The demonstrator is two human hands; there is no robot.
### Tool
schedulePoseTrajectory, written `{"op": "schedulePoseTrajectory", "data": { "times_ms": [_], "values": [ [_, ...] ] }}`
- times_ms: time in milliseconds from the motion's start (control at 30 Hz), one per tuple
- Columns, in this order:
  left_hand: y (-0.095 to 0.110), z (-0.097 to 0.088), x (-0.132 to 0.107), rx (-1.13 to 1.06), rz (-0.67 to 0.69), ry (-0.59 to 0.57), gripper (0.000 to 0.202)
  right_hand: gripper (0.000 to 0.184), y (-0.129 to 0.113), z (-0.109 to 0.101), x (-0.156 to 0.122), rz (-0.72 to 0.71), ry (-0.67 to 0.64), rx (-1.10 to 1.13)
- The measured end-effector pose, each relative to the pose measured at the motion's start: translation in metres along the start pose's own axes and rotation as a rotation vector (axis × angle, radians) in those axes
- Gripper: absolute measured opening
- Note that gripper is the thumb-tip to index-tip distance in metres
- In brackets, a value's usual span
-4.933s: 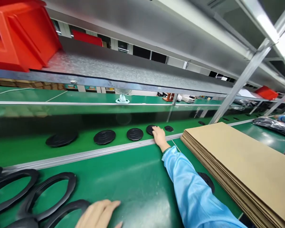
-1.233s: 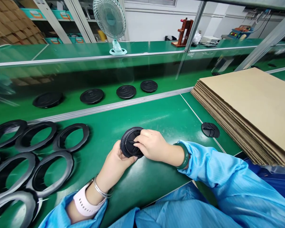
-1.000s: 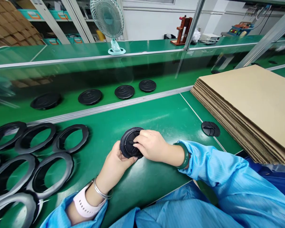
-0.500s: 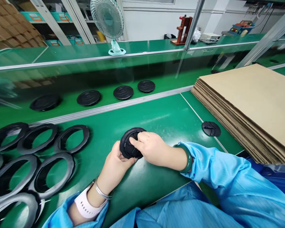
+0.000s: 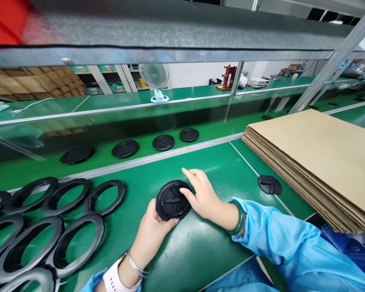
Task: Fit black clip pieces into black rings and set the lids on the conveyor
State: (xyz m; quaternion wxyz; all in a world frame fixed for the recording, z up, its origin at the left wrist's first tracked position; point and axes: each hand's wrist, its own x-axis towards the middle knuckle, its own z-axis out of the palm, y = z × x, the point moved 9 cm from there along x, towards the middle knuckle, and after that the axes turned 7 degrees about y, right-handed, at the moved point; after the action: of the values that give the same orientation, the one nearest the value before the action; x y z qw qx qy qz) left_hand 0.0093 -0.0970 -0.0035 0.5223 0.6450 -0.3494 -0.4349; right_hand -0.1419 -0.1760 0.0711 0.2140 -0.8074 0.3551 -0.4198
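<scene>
The left hand grips the near edge of a round black plastic cap, its fingers curled under the rim and the thumb on top, so the cap is held tilted just above the green table. The right hand lies against the cap's right edge with its fingers spread loosely, the forefinger stretched out straight past the cap and closed on nothing. The cap shows its ribbed inner face, with a raised rim and a small bar across the middle.

A second cap of the same kind lies flat on the table to the right, just beside a thick stack of flat brown cardboard sheets. To the left lie black oval rubber-looking rings, overlapping one another in two rows; at least eight show, some cut off by the picture's edge. Beyond a metal rail, four glossy black discs with concentric ridges sit in a row on the green conveyor belt. Farther back stands a small pale desk fan, under a grey metal shelf.
</scene>
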Motion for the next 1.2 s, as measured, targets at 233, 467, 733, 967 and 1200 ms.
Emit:
{"op": "schedulePoseTrajectory", "data": {
  "times_ms": [233,467,733,967,1200],
  "values": [
    [-0.007,0.009,-0.003,-0.065,-0.011,-0.119,0.093,0.006,0.038,0.030,0.000,0.363,-0.141,0.272],
    [0.002,0.009,-0.006,0.016,0.026,-0.163,0.073,0.017,0.039,0.026,-0.004,0.391,-0.057,0.268],
    [0.004,0.003,0.000,0.178,0.091,-0.104,0.058,0.024,0.038,0.042,-0.007,0.468,-0.265,0.495],
    [0.013,-0.002,0.001,0.264,0.127,-0.074,0.050,0.042,0.036,0.051,-0.017,0.518,-0.294,0.568],
    [0.006,-0.001,0.001,0.103,0.029,0.001,0.081,0.046,0.065,0.059,0.009,0.580,-0.377,0.564]
  ]
}}
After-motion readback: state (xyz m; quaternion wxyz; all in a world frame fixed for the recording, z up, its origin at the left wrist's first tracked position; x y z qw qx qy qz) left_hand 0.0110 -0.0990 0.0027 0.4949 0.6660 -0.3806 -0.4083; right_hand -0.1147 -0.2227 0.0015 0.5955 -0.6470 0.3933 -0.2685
